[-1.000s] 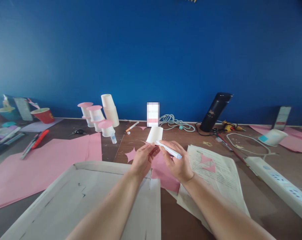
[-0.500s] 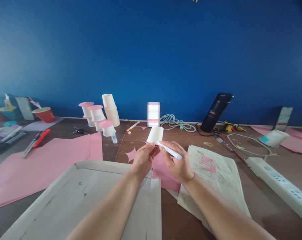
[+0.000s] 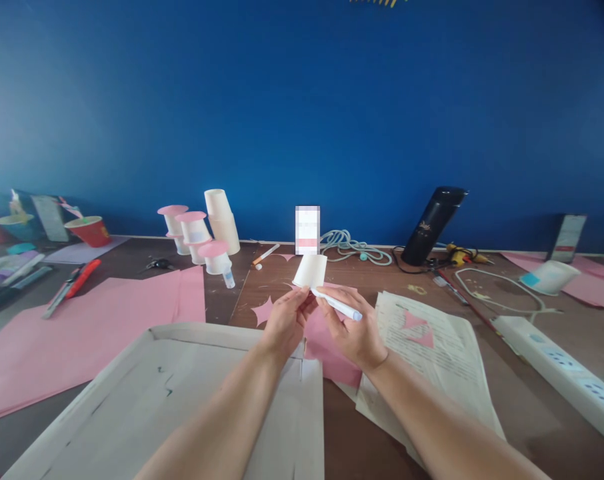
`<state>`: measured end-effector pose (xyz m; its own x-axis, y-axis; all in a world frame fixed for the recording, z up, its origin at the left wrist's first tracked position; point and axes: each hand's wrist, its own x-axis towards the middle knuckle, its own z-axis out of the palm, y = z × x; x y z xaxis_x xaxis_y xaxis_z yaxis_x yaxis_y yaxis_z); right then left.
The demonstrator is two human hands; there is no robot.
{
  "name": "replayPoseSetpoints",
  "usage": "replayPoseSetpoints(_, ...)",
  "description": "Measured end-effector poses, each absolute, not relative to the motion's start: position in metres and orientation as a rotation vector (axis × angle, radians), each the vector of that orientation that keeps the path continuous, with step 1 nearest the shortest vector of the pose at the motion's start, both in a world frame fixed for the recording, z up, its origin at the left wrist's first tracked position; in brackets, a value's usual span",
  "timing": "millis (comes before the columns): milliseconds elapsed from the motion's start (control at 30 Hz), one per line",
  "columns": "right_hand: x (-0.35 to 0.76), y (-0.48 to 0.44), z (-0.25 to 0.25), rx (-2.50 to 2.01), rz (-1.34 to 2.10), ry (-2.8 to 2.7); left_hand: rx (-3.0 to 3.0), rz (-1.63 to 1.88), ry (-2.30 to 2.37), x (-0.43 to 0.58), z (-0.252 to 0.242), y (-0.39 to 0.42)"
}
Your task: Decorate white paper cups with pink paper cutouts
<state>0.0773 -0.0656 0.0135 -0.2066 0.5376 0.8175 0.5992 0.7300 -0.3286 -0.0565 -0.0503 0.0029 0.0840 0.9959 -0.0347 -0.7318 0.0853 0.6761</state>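
Near the middle of the head view, a white paper cup (image 3: 311, 270) is tilted, its rim toward me. My left hand (image 3: 286, 321) pinches the cup's near edge from below. Held in my right hand (image 3: 355, 327) is a white marker with a pale blue end (image 3: 343, 307), its tip at the cup's near edge. Beneath both hands lies pink paper (image 3: 332, 347). Whether the tip touches the cup cannot be made out.
White box lid (image 3: 232, 393) at front left, pink sheets (image 3: 132, 313) beyond. Cups with pink discs (image 3: 195, 230) and stacked cups (image 3: 222, 223) stand behind. To the right are printed paper (image 3: 432, 373), a power strip (image 3: 557, 367) and a black bottle (image 3: 432, 227).
The marker tip has shifted slightly left and down along the cup's near edge, and my right hand has moved a little with it. Both hands keep their holds.
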Motion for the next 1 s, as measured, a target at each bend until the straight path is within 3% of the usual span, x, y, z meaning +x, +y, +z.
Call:
replayPoseSetpoints(400,0.085,-0.064,0.02,-0.902,-0.067,-1.71,0.308,1.392,0.651,-0.06,0.009,-0.05)
replayPoseSetpoints(1000,0.084,-0.064,0.02,-0.92,-0.05,-1.778,0.433,1.364,0.702,-0.056,0.012,-0.052)
